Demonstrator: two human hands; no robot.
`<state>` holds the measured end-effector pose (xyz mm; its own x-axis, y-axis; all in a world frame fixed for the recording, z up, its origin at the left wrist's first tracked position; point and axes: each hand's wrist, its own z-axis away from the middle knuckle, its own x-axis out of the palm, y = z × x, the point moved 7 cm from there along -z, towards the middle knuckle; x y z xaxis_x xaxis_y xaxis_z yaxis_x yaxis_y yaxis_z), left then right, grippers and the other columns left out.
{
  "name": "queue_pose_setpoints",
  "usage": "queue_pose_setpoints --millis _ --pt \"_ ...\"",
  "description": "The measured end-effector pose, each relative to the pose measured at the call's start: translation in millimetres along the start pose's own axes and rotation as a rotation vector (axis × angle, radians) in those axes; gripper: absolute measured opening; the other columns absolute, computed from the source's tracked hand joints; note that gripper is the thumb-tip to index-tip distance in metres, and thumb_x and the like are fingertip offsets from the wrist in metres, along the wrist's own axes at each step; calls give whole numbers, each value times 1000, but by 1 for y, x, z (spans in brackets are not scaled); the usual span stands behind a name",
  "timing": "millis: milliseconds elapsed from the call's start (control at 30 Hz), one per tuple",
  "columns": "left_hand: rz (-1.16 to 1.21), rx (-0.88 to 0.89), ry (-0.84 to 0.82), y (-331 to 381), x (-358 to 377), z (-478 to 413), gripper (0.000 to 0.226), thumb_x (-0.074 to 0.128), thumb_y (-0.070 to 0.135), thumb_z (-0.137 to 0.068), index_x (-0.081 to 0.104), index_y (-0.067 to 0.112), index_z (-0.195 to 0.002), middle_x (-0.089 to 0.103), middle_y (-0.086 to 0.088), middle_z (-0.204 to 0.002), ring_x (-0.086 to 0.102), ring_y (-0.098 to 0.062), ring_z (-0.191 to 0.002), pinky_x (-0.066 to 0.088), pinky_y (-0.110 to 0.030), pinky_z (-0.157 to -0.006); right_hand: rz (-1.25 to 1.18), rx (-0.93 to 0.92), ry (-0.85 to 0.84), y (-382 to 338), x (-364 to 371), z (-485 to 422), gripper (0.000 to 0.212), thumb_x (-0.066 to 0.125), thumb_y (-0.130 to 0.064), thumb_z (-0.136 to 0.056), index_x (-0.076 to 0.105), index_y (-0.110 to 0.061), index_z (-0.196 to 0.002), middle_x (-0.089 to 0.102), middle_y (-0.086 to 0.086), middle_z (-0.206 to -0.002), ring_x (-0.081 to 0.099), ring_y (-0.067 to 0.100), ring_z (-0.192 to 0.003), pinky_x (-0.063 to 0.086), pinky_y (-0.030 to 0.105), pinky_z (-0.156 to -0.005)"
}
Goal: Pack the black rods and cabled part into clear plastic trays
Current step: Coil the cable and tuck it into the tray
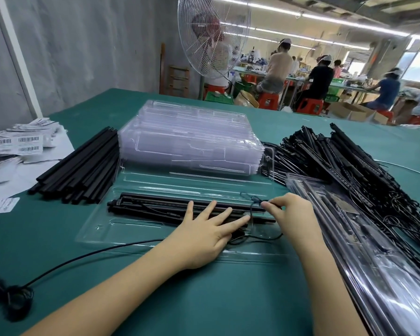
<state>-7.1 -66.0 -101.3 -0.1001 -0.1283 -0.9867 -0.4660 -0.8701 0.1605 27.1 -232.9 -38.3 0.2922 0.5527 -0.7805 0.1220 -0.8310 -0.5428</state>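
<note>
An open clear plastic tray (141, 183) lies flat on the green table in front of me. Black rods and a cabled part (150, 206) sit in its long channels. My left hand (205, 235) lies flat with spread straight fingers, pressing on the rods. My right hand (292, 214) pinches the thin black cable at the rods' right end, where it is knotted. A loop of that cable (264, 237) trails over the tray's near edge.
A stack of empty clear trays (192, 139) stands behind the open one. Loose black rods (83, 166) are piled at the left, cabled parts (337, 166) at the right. Filled trays (374, 251) lie near right. Barcode labels (17, 144) lie far left. A cable bundle (12, 299) sits near left.
</note>
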Motion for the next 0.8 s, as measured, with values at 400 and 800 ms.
queue_pose_setpoints --millis 400,800 --pt "16 -99 -39 -7 5 -6 64 16 56 -98 -11 31 -150 -11 14 -158 -16 -11 -145 -12 -56 -114 -554 154 -358 2 16 16 13 72 -20 -80 75 -18 -68 73 8 -72 69 19 -70 55 36 -80" --pt "87 -50 14 -2 -2 -1 62 20 50 -100 -37 62 -121 -4 0 -161 -13 -15 -146 -13 -56 -114 193 -86 -510 -13 36 21 12 74 -20 -74 68 -23 -63 59 -10 -60 52 -1 -55 37 8 -48"
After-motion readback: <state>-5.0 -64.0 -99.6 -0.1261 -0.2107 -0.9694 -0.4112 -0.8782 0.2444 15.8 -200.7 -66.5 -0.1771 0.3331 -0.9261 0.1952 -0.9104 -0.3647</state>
